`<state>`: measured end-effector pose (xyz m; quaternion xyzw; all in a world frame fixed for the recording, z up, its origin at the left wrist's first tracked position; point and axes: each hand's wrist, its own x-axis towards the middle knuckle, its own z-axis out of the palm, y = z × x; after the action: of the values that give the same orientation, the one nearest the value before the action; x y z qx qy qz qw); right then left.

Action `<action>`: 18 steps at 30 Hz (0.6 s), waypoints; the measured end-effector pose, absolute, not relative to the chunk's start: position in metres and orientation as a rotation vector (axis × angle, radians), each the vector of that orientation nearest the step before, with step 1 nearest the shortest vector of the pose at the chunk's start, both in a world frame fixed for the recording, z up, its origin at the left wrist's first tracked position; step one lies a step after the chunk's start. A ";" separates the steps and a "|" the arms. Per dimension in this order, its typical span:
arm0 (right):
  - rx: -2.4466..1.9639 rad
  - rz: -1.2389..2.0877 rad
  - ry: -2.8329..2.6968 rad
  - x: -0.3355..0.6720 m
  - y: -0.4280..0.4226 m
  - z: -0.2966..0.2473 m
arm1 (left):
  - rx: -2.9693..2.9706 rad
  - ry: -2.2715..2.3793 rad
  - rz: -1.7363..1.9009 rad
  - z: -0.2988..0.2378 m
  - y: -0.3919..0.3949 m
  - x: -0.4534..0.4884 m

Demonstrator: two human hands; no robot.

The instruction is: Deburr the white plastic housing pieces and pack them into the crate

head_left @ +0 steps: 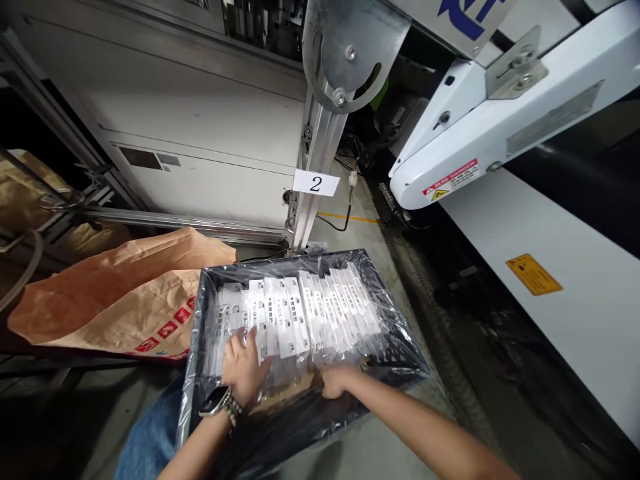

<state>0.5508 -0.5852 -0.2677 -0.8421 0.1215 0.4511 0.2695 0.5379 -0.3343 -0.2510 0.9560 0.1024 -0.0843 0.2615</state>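
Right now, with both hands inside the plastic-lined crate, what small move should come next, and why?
Probably slide the left hand up to straighten the leaning white plastic moulded parts. It already rests on the left end of the row, where pieces overlap unevenly, inside the black crate lined with clear plastic film. The right hand presses the film at the near edge, steadying it.

White parts (295, 310): flat slotted plastic pieces, stacked on edge in overlapping rows, leaning toward frame right. They fill the upper half of a dark crate (400, 347) lined with clear film (210, 313), lower centre of frame. Near half holds none.
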 end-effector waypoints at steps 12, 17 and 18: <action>-1.752 1.075 0.701 0.539 -0.542 -0.339 | 2.553 0.838 -0.220 -0.264 -0.328 0.580; -1.647 1.055 0.639 0.536 -0.541 -0.348 | 2.465 0.783 -0.155 -0.256 -0.326 0.585; -1.641 1.060 0.615 0.536 -0.539 -0.350 | 2.441 0.752 -0.157 -0.255 -0.325 0.587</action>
<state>0.5365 -0.5393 -0.3499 -0.6843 0.2565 0.4423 0.5200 0.5870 -0.3250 -0.2550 0.9136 0.2816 -0.0589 0.2872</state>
